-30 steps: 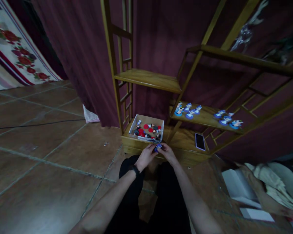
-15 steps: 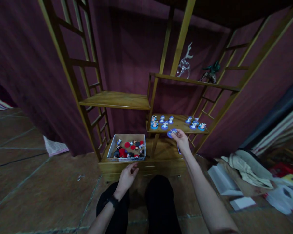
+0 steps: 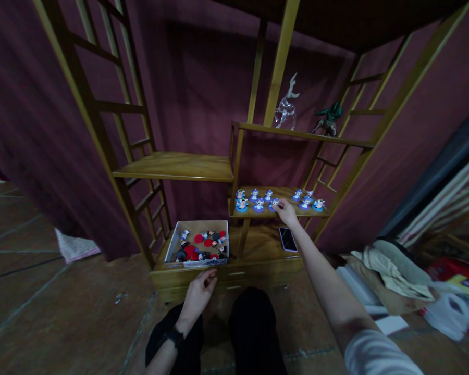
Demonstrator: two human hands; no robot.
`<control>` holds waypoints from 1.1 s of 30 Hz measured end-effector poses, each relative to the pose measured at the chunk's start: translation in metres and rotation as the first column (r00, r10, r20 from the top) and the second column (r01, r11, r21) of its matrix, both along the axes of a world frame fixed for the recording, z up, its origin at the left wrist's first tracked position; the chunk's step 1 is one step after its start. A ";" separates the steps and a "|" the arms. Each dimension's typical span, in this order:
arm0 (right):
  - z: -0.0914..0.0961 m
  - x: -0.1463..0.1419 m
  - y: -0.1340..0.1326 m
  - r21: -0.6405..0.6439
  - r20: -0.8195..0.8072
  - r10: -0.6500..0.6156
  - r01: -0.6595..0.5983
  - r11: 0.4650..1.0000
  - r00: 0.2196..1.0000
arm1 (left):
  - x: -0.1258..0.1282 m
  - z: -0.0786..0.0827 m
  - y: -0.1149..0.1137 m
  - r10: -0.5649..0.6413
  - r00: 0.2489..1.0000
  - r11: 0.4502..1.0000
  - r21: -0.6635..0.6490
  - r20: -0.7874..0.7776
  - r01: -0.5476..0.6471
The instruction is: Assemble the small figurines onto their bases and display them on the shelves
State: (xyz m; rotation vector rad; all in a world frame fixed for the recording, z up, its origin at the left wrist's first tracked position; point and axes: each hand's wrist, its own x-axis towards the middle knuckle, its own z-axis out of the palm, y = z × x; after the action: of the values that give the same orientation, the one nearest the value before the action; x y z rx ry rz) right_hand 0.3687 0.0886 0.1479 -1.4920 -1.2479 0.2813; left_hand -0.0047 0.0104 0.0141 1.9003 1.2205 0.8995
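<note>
My right hand [image 3: 286, 213] pinches a small purple-and-white figurine [image 3: 274, 202] on a round purple base, at the front of the low right shelf [image 3: 289, 209]. Beside it on that shelf stand several similar purple figurines [image 3: 259, 204], with blue-based ones [image 3: 241, 204] at the left end and another blue-based figurine [image 3: 318, 204] at the right. Loosely curled, my left hand [image 3: 199, 292] hovers just in front of an open cardboard box [image 3: 169, 252], with nothing visible in its fingers. Inside the box lie several figurines with red and dark bases [image 3: 191, 253].
A phone [image 3: 288, 239] lies on the cabinet top below the figurine shelf. Higher up stand a clear deer ornament [image 3: 286, 108] and a dark green statuette [image 3: 329, 119]. Wooden uprights [image 3: 240, 172] divide the shelves. Boxes and bags [image 3: 449, 312] crowd the floor at right.
My right hand has brought the purple figurine from in front of the shelf edge onto the shelf, among the others. The phone now shows fully. My left hand stays near the box.
</note>
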 end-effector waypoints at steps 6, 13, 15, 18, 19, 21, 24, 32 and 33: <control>0.002 0.005 0.001 0.025 -0.077 0.106 -0.104 0.994 0.991 | 0.001 0.002 -0.001 0.003 1.000 1.000 -0.002 0.006 -0.003; 0.005 0.006 0.003 0.005 -0.140 0.172 -0.174 0.985 0.975 | 0.001 0.004 -0.002 -0.006 1.000 1.000 0.008 -0.008 0.006; 0.005 0.006 0.002 -0.002 -0.135 0.194 -0.197 0.980 0.972 | 0.001 0.004 -0.002 -0.002 1.000 1.000 0.016 -0.012 0.002; 0.006 0.007 0.000 -0.022 -0.077 0.206 -0.209 0.978 0.975 | 0.002 0.003 -0.002 -0.003 1.000 1.000 0.023 -0.020 0.004; 0.007 0.007 -0.001 -0.028 -0.058 0.202 -0.203 0.979 0.978 | 0.002 0.004 -0.002 -0.006 1.000 1.000 0.025 -0.023 0.007; 0.007 0.008 -0.003 -0.037 -0.038 0.192 -0.193 0.980 0.981 | 0.002 0.005 -0.003 -0.012 1.000 0.999 0.029 -0.028 0.013; 0.008 0.009 -0.004 -0.046 -0.037 0.206 -0.208 0.977 0.978 | 0.003 0.006 -0.003 -0.021 0.999 0.999 0.027 -0.042 0.022; 0.008 0.009 -0.003 -0.044 -0.077 0.234 -0.238 0.970 0.969 | 0.003 0.004 -0.002 -0.048 0.996 0.998 0.023 -0.069 0.050; 0.009 0.009 -0.003 -0.039 -0.085 0.238 -0.242 0.970 0.968 | 0.003 0.003 -0.002 -0.049 0.996 0.998 0.023 -0.072 0.051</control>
State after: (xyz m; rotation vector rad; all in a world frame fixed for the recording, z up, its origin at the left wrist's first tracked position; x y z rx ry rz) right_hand 0.3776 0.0854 0.1566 -1.3576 -1.3666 0.5307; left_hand -0.0013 0.0088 0.0174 1.9894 1.2028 0.8303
